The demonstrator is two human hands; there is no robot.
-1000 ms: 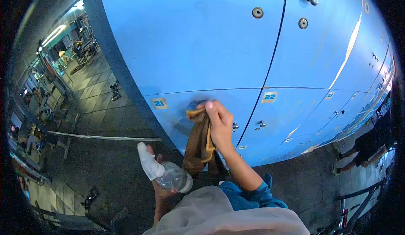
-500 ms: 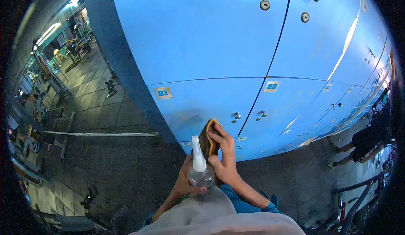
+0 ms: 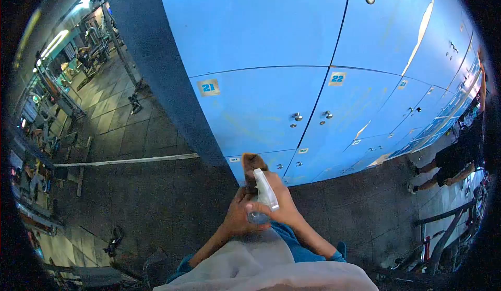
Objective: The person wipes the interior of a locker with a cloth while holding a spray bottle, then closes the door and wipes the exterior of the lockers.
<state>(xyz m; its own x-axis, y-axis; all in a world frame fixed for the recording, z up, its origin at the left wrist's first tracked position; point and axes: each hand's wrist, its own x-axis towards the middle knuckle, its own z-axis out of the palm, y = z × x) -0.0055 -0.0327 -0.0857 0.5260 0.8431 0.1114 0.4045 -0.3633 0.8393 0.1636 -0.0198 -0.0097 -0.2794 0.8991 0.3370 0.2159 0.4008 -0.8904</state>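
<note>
With your left hand (image 3: 237, 214) and right hand (image 3: 283, 204) closed around the bottle (image 3: 257, 218) before the lockers (image 3: 250, 103), grip firmly and hold the cloth (image 3: 253, 163), in which hand I cannot tell, clear of the spray head (image 3: 266, 193).

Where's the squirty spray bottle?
In the head view, the spray bottle is low, just right of the middle, between the left hand and right hand, beside the brown cloth and below locker 21.

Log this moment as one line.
left hand: on spray bottle | right hand: against spray bottle | brown cloth: beside spray bottle | locker 21: shut
</note>
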